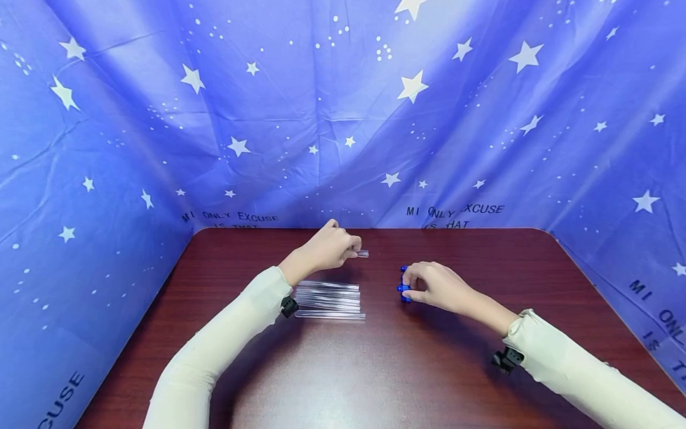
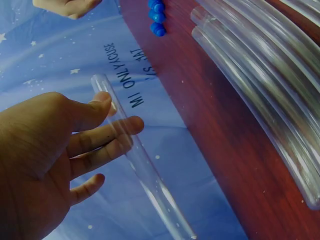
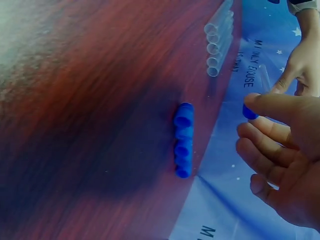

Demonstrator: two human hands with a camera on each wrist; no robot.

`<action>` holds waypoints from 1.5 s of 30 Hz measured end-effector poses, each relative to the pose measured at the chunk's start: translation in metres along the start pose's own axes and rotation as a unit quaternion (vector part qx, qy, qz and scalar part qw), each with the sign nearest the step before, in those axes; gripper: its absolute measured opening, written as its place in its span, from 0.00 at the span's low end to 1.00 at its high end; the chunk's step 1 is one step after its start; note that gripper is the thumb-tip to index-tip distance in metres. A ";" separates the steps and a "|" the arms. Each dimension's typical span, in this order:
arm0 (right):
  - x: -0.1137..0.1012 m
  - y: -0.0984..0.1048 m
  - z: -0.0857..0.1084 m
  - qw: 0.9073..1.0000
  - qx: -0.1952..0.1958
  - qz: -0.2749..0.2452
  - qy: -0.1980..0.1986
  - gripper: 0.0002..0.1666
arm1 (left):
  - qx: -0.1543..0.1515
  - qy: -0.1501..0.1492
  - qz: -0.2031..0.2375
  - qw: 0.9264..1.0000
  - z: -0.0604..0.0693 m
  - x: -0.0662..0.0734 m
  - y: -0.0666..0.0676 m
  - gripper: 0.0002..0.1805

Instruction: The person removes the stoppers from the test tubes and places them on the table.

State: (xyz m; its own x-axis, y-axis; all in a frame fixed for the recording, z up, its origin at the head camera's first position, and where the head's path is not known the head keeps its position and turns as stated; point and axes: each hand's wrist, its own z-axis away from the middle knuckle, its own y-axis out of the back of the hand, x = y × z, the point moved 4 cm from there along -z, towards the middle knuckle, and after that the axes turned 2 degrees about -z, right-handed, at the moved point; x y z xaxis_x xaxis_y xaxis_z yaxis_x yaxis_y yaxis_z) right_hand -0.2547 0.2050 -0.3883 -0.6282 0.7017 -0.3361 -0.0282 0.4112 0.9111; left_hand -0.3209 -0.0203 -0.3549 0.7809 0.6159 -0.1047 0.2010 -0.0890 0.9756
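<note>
My left hand [image 1: 329,247] pinches a clear test tube [image 2: 156,187] between thumb and fingers, above the far part of the table. One end of that tube sticks out past the fingertips toward the right. My right hand [image 1: 439,287] is on the other side, over the blue caps. Between its thumb and index finger it pinches one small blue cap [image 3: 249,112], partly covered by the thumb. Below that hand, several more blue caps [image 3: 183,149] stand in a short row on the table. The held tube and the held cap are apart.
Several clear test tubes [image 1: 328,301] lie side by side on the dark red wooden table [image 1: 343,369], nearer than my left hand, their open ends facing right. A blue star-patterned cloth [image 1: 321,119] hangs behind the table and along its sides.
</note>
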 end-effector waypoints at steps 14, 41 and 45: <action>0.008 -0.021 0.009 0.998 -0.065 0.016 -0.011 0.10 | -0.097 0.032 0.040 0.994 -0.013 -0.003 -0.029 0.06; 0.009 -0.031 0.013 0.997 -0.048 0.066 0.014 0.16 | -0.195 0.053 0.076 0.976 -0.012 -0.011 -0.051 0.03; 0.008 -0.033 0.015 0.995 -0.041 0.085 0.022 0.18 | -0.206 0.059 0.074 0.974 -0.012 -0.010 -0.053 0.03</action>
State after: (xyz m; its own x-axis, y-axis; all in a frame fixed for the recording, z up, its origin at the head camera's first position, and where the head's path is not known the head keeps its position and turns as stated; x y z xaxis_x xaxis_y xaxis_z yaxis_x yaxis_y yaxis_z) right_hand -0.2474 0.2062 -0.4246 -0.6630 0.7301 -0.1657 0.0195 0.2382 0.9710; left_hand -0.3460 -0.0123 -0.4033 0.7055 0.7074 0.0430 -0.1822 0.1224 0.9756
